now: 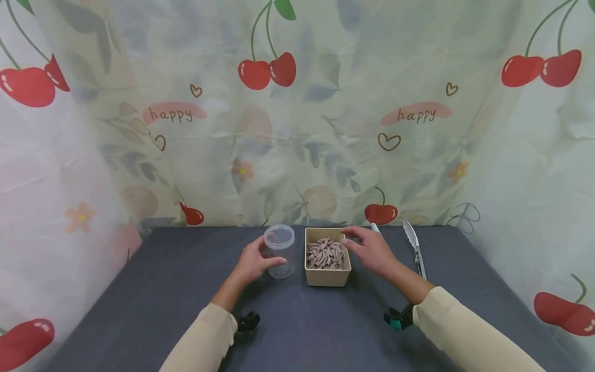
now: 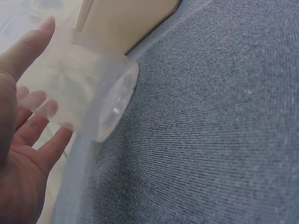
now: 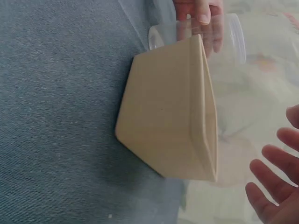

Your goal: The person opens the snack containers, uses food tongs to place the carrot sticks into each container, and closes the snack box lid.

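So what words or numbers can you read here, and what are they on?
"happy": left pink patch on the patterned cloth.
"happy": right pink patch on the same cloth.
No writing shows on the clear jar or beige box.
Tongs: too small to tell.

Clear cylindrical jar [image 1: 283, 251] is standing upright on the dark counter [image 1: 186, 289], just left of the tan box [image 1: 327, 278]. Box is sitting open-topped, walls tapering toward its base, and holding heaped greyish-brown strips [image 1: 325, 254] below the rim.
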`<action>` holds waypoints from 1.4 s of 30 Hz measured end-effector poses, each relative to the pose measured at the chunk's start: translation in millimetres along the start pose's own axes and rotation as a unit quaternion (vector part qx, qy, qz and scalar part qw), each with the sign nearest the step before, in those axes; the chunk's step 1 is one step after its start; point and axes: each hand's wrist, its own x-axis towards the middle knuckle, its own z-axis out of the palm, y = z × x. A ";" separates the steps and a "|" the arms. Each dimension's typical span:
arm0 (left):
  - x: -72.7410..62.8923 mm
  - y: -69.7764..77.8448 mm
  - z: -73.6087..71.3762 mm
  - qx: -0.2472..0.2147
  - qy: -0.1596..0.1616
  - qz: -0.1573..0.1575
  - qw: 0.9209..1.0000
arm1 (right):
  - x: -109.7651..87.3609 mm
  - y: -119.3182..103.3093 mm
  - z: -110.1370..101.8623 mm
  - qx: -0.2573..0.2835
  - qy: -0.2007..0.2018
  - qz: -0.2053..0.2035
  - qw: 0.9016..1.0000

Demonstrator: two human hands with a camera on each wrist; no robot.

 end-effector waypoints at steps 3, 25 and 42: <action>0.4 -0.4 -0.3 -0.002 -0.002 0.003 1.000 | 5.0 -4.0 -1.7 -0.014 0.001 -0.010 1.000; 0.1 4.6 -2.5 -0.039 -0.030 0.013 0.999 | 39.3 -36.2 26.8 -0.070 -0.097 -0.090 0.989; 6.7 0.0 -10.8 -0.034 -0.089 0.007 0.995 | 49.3 -55.6 59.4 -0.124 -0.130 -0.146 0.973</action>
